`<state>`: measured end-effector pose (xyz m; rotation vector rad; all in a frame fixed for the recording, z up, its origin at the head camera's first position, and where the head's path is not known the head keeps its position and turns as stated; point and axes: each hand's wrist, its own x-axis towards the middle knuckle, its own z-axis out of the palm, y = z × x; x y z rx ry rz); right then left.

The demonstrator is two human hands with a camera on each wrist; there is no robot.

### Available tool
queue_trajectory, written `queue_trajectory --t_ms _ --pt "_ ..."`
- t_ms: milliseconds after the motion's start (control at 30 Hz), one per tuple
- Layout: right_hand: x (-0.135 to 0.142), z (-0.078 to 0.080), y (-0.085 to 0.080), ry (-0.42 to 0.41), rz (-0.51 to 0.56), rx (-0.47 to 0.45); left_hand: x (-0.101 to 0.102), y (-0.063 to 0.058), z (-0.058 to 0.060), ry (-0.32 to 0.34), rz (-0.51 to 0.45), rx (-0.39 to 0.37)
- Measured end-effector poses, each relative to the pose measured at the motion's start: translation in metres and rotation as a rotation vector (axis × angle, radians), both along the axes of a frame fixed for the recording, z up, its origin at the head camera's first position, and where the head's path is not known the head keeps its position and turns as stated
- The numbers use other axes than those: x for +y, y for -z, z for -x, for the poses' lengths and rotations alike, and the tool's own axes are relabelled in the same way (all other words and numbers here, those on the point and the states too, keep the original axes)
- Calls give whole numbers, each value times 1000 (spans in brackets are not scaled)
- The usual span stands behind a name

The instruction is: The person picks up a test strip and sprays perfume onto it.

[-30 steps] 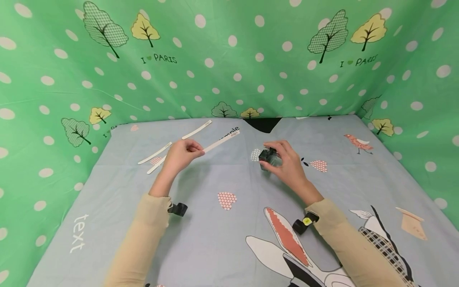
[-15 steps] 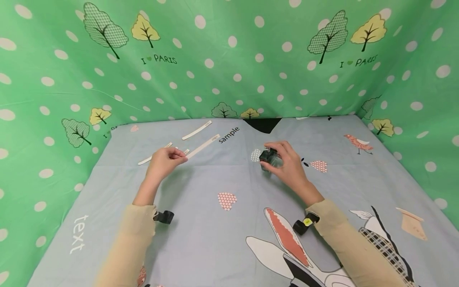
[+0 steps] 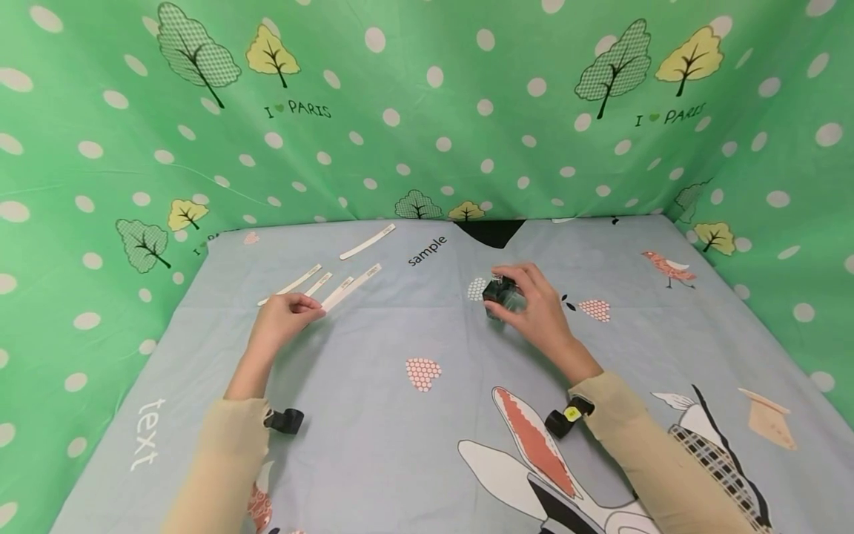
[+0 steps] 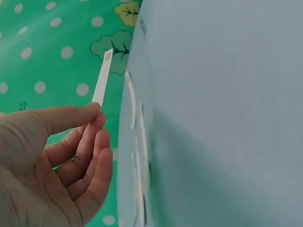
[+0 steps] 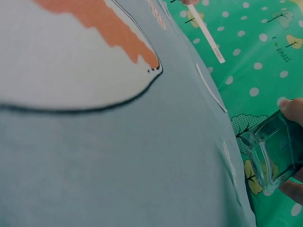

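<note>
My left hand [image 3: 283, 319] pinches a white paper test strip [image 3: 356, 285] between thumb and forefinger. In the left wrist view this strip [image 4: 102, 78] points up and away, with small print at its far end. Several similar strips lie on the cloth around and beyond that hand, one of them the far strip [image 3: 367, 242]. My right hand [image 3: 534, 304] grips a square glass perfume bottle [image 3: 497, 291], thumb on one side and fingers on the other. The bottle's clear base [image 5: 272, 156] shows in the right wrist view; its top is hidden there.
A grey-blue printed cloth [image 3: 373, 415] covers the table. Green dotted fabric [image 3: 427, 96] hangs behind it and along the sides. A black camera [image 3: 287, 421] is strapped at the left wrist and another camera [image 3: 560, 423] at the right.
My left hand has moved left and nearer with the strip, away from the bottle, coming beside the strips on the cloth. My right hand holds the bottle in nearly the same place.
</note>
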<state>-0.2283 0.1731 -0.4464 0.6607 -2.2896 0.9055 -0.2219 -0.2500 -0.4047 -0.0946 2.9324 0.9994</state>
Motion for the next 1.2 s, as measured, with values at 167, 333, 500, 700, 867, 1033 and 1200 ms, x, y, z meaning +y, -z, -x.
queue_trajectory --t_ms 167,333,500,700,867,1033,1200 --pt "0 1 1 0 -2 12 -7 8 -4 -9 -11 -18" --pt "0 1 1 -3 0 11 -11 15 -5 -28 -65 -125" --pt "1 0 1 -6 2 6 -14 18 -6 -22 -115 -194" --pt "0 0 1 -5 5 1 -21 10 -4 7 -140 -226" --pt "0 0 0 -7 6 -3 -26 -1 -1 56 -124 -248" --pt "0 0 0 -6 4 -2 -24 -15 6 52 -22 -208" --pt "-1 1 0 -11 0 0 -18 -23 20 34 -25 -167"
